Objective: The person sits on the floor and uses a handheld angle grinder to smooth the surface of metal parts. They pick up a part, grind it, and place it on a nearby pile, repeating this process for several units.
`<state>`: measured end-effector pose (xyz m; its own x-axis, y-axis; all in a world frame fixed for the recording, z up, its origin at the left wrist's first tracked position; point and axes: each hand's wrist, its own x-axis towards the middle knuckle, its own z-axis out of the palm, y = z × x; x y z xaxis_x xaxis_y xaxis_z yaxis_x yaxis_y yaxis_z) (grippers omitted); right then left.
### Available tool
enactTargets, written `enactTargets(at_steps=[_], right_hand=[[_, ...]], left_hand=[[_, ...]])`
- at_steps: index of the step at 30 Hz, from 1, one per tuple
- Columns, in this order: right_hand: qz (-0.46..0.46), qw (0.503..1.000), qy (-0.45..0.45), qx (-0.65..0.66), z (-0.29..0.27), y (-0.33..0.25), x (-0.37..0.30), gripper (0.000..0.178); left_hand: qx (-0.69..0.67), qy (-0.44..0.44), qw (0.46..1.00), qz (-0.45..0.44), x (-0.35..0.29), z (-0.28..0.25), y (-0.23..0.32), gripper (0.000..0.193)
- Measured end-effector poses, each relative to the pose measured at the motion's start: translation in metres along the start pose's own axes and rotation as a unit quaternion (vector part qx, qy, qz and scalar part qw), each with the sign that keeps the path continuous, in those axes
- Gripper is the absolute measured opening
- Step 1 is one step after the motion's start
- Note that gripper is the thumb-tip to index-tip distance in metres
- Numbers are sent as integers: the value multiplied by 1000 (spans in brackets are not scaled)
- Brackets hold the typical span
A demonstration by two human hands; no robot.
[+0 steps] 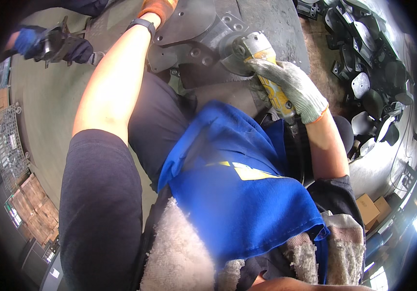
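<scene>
My right hand [293, 85], in a pale knit glove, is wrapped around the yellow body of an angle grinder [273, 94]. The grinder's round disc lies against or just over a dark steel bracket [200, 54] with several holes; I cannot tell whether they touch. My left hand [161, 7], in an orange glove, is at the top edge, beside a rounded grey metal plate [186, 22] that joins or overlaps the bracket. Its fingers are out of view, so any grip is hidden. A blue cloth [247, 208] is spread over my lap.
Many similar dark metal parts [360, 85] are heaped on the right. The worktable [286, 29] extends beyond the bracket. Another person's blue-gloved hand [25, 41] shows at the upper left. A wire cage [7, 145], wooden pallet [33, 208] and cardboard box [366, 208] stand farther off.
</scene>
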<state>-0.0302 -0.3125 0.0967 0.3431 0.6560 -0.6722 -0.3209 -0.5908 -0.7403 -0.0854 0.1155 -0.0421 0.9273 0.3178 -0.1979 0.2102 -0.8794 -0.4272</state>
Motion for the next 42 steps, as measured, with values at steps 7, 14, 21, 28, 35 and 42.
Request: enactTargets(at_steps=[7, 14, 21, 28, 35, 42], right_hand=[[-15, 1000, -1, 19, -7, 11, 0, 39], [-5, 1000, -10, -24, -5, -5, -2, 43], [0, 994, 74, -80, 4, -6, 4, 45], [0, 999, 29, -30, 3, -8, 7, 43], [-21, 999, 32, -10, -9, 12, 1, 42], [5, 1000, 13, -22, -4, 0, -15, 44]], left_hand=[[33, -59, 998, 17, -7, -16, 3, 36], [30, -72, 997, 10, -6, -13, 0, 35], [22, -89, 996, -10, 7, -11, 1, 35], [73, -107, 989, 69, 18, 3, 0, 33], [58, -80, 994, 45, 12, 1, -2, 33], [53, -68, 995, 41, 9, 2, -1, 33]])
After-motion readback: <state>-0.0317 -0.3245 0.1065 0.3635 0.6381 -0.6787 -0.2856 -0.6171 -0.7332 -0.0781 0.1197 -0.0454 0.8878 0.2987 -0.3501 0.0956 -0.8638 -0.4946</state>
